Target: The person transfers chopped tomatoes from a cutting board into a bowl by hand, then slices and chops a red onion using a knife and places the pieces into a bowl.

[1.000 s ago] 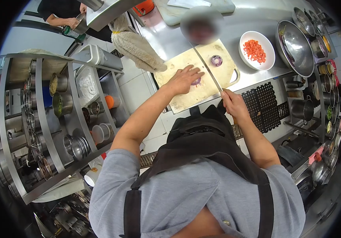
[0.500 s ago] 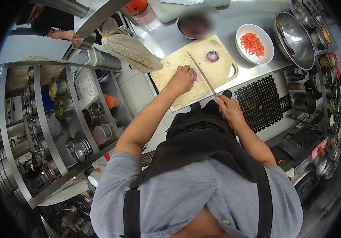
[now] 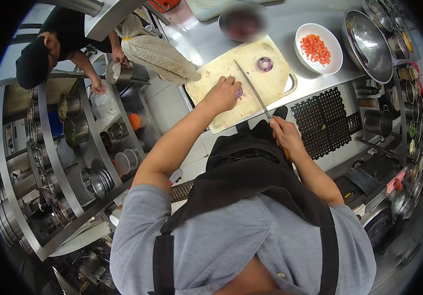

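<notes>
My left hand (image 3: pixel 224 94) presses with curled fingers on a piece of red onion (image 3: pixel 239 93), partly hidden under the fingertips. In my right hand (image 3: pixel 285 132) is the handle of a long kitchen knife (image 3: pixel 253 92). Its blade lies just right of the onion piece and slants up and left across the cutting board (image 3: pixel 219 120). A second cut red onion piece (image 3: pixel 265 64) rests beyond the blade, its rings facing up. Small purple bits lie near my left fingers.
A white bowl of diced tomato (image 3: pixel 315 49) and a large steel bowl (image 3: pixel 379 49) stand right. Behind the board is a blurred bowl (image 3: pixel 231 34). A towel (image 3: pixel 157 54) hangs at left, near a co-worker (image 3: pixel 56 44) holding a steel pot (image 3: pixel 118 73) by shelves (image 3: pixel 49 147).
At left, the co-worker has leaned into view, one hand now reaching toward a shelf container. My hands, the knife and the onion stay nearly in place; the view has shifted slightly.
</notes>
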